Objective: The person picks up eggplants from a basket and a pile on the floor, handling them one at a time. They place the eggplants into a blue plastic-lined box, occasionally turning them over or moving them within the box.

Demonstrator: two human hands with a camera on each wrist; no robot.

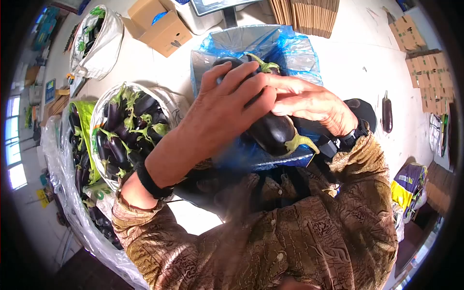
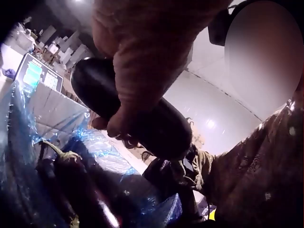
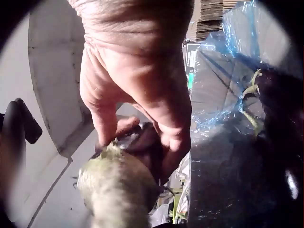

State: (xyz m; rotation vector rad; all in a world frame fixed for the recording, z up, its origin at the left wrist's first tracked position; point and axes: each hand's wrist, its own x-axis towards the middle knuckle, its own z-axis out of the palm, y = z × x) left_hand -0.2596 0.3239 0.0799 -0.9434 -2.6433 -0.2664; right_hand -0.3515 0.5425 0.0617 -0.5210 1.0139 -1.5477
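Note:
Both hands hold one dark purple eggplant point(image 1: 273, 133) above a box lined with blue plastic point(image 1: 303, 50). Its green stem end points to the lower right in the head view. The left hand point(image 1: 229, 99) lies over its upper part with bent fingers; the left wrist view shows this hand point(image 2: 142, 61) around the dark body point(image 2: 166, 130). From the right, the right hand point(image 1: 314, 104) grips the eggplant, its fingers meeting the left hand's. In the right wrist view, the right hand point(image 3: 137, 80) curls round the eggplant beside the pale stem point(image 3: 116, 185). More eggplants point(image 2: 78, 183) lie inside the box.
A white basket of eggplants point(image 1: 113, 116) stands at the left, with another white sack point(image 1: 108, 48) behind it. An open cardboard box point(image 1: 166, 36) and stacked cardboard point(image 1: 314, 17) are at the back. A single eggplant point(image 1: 387, 113) lies at the right.

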